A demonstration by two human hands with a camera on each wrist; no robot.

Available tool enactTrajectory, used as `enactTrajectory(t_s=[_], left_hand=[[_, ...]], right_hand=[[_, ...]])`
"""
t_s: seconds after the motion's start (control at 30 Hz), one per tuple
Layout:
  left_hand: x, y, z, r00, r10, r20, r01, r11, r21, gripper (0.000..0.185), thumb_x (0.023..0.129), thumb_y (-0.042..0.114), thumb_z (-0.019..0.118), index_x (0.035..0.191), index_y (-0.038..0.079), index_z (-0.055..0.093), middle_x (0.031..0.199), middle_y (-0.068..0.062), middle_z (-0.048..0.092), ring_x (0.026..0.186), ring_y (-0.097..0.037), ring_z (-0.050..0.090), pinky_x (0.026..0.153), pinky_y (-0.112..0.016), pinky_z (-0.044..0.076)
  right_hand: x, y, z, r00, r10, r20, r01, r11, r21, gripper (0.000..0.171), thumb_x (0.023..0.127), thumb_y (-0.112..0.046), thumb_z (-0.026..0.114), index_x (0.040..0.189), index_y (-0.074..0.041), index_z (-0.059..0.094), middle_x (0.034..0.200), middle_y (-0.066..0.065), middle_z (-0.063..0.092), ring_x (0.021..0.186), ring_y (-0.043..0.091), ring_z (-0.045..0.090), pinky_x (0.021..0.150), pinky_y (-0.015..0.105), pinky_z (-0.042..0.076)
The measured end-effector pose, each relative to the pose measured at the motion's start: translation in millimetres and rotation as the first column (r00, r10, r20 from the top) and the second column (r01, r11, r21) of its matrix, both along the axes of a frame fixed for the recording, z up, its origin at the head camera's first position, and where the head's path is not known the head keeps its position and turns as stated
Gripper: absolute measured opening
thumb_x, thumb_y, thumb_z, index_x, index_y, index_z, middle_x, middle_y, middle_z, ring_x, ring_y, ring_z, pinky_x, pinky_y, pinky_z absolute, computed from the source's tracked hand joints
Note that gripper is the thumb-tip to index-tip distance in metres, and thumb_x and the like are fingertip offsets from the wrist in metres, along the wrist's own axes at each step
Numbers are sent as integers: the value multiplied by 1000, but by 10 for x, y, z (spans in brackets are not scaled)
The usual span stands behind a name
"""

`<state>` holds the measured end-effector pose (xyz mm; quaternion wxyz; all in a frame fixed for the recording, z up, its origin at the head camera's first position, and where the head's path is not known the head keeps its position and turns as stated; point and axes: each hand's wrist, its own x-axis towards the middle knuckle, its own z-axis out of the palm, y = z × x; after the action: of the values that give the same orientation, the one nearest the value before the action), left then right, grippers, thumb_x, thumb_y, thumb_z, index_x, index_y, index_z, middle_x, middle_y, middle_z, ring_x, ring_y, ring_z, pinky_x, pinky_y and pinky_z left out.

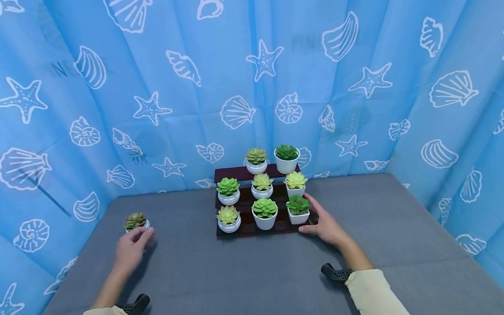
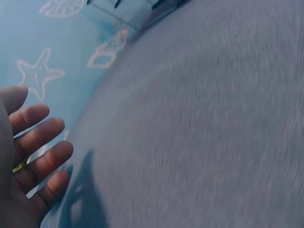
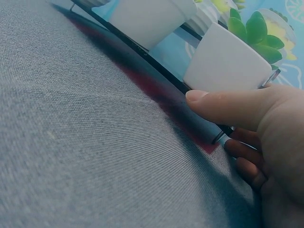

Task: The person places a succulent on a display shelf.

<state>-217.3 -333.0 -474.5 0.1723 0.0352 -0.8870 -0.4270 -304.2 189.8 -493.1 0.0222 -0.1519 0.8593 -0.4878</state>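
Blue curtain [image 1: 246, 80] printed with shells and starfish, hung on three sides of a grey cloth-covered counter [image 1: 261, 284]. Head view: dark red stepped stand [image 1: 248, 228] at the back centre, eight small white pots of succulents ranked on its three tiers; the top-left place is vacant. One loose succulent pot [image 1: 136, 221] stands apart on the counter, far left. Left hand [image 1: 130, 249] just short of that pot, fingers extended toward it, holding nothing. Right hand [image 1: 324, 225] rests at the stand's front right corner beside the square white pot [image 1: 298, 210], apparently steadying the stand. Left wrist view: blurred counter cloth [image 2: 199, 118]; left-hand fingers [image 2: 40, 164] spread and straight, grip unclosed; pot not visible. Right wrist view: thumb [image 3: 223, 107] laid along the stand's edge [image 3: 156, 92] below the square pot [image 3: 228, 61], remaining fingers curled at the stand's corner.
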Motion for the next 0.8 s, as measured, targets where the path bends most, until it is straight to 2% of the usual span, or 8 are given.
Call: enactTrajectory(t_s=[0.2,0.47,0.6,0.8], left_hand=[[38,-128,-14,1000,16,21,-16,1000,23,39,101,34,54,96,-3,66,89,-16,68,74,-13,62,59,-26,49],[89,-277,-11,998,55,21,-55,998,9,42,100,34,56,84,-3,62,78,-13,63,69,-17,56,59,-24,47],[93,-338,-12,995,82,50,-82,997,13,42,98,38,58,89,-3,63,81,-12,64,71,-15,58,60,-24,50],[88,-395,18,984,109,140,-111,994,4,45,94,45,61,99,0,56,89,-13,61,72,-17,59,59,-27,50]], right_hand=[[7,4,9,1000,-3,2,3,1000,-8,97,82,-12,80,156,-16,18,155,23,25,137,44,30,104,62,29],[12,6,14,1000,-3,10,3,1000,-3,97,82,-12,79,156,-17,17,155,23,25,136,45,30,103,62,30],[6,6,12,1000,-3,9,3,1000,9,97,82,-13,80,156,-17,17,155,23,25,136,45,30,103,62,31],[0,5,16,1000,3,13,-3,1000,6,97,82,-13,79,156,-16,16,156,22,23,137,45,29,103,63,30]])
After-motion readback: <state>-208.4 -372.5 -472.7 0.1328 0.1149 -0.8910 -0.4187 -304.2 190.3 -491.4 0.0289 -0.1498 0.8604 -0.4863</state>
